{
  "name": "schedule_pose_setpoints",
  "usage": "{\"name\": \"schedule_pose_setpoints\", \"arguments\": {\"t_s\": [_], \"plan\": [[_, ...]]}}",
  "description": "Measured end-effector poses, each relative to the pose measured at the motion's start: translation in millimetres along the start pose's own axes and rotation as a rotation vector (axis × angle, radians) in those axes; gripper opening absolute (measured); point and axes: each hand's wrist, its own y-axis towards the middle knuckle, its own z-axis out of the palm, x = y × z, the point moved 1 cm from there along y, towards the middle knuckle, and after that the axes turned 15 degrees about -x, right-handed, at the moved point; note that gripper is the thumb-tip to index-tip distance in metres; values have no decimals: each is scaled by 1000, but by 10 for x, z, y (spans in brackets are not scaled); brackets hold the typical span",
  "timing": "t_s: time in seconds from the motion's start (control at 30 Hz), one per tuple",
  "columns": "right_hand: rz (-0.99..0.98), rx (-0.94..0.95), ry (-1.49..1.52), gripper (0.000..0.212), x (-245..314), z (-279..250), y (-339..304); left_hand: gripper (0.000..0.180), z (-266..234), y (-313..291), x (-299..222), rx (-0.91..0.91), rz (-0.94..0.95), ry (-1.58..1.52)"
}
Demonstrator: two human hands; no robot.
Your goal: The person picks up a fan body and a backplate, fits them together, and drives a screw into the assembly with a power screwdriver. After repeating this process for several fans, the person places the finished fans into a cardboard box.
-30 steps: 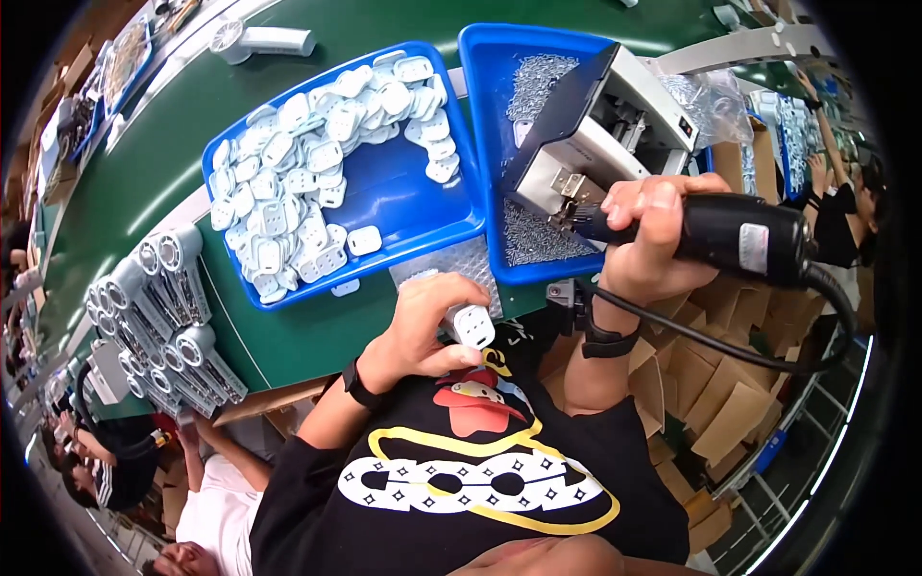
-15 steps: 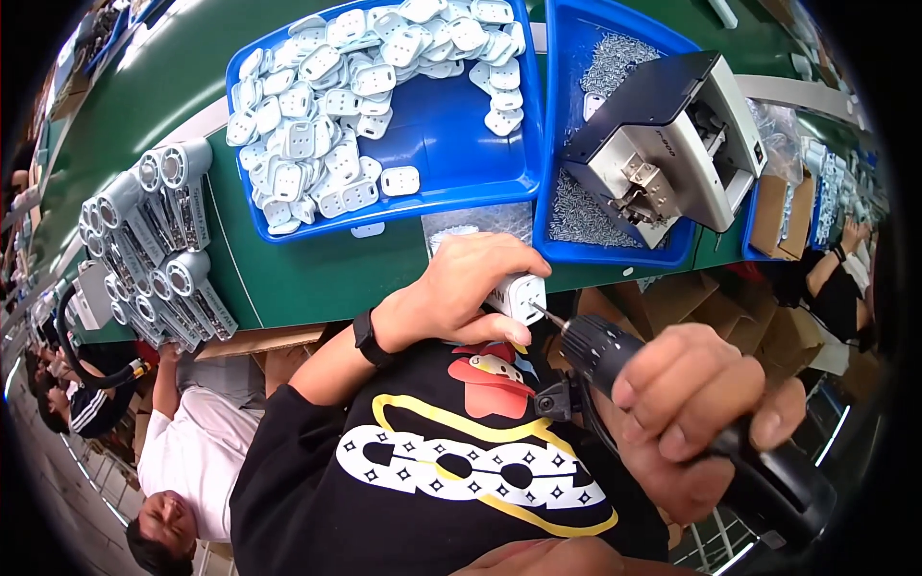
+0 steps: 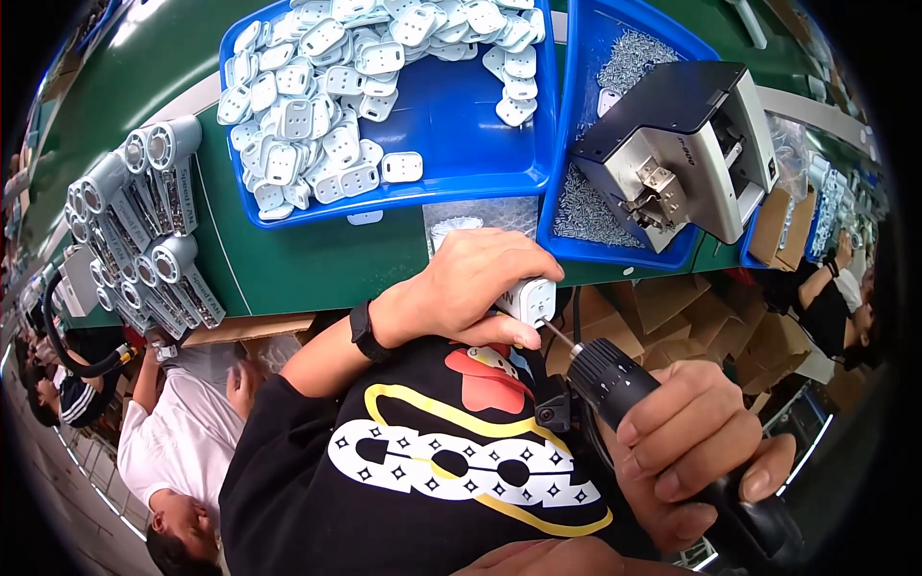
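Observation:
My left hand [image 3: 461, 283] is wrapped round a white plastic housing [image 3: 534, 300], whose rounded end face with small holes points toward the right. Most of the housing is hidden under my fingers. In my right hand [image 3: 687, 437] is a black electric screwdriver [image 3: 607, 372], gripped round its body behind the ribbed collar. Its thin metal bit slants up and left, and the tip is at the lower part of the end face. Whether a screw sits at the tip is too small to tell.
Beyond my hands, a blue tray [image 3: 451, 125] holds many white end plates. Right of it, a screw feeder machine [image 3: 672, 144] stands in a blue bin with loose screws [image 3: 591, 206]. Grey-white handheld devices [image 3: 144, 221] are stacked at left. A co-worker [image 3: 182, 432] is at lower left; cardboard [image 3: 663, 307] lies beyond the table edge.
The screwdriver and my right hand have shifted slightly down, and its bit now meets a lower spot on the end face. My left hand keeps its hold. The whole view has shifted slightly.

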Motion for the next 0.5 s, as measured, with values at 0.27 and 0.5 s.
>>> {"name": "schedule_pose_setpoints", "arguments": {"t_s": [0.27, 0.5], "plan": [[-39, 4, -68, 40, -2, 7, 9, 65, 43, -11, 17, -34, -14, 12], [-65, 42, -94, 40, -24, 11, -4, 65, 72, -12, 20, -62, -16, -1]]}}
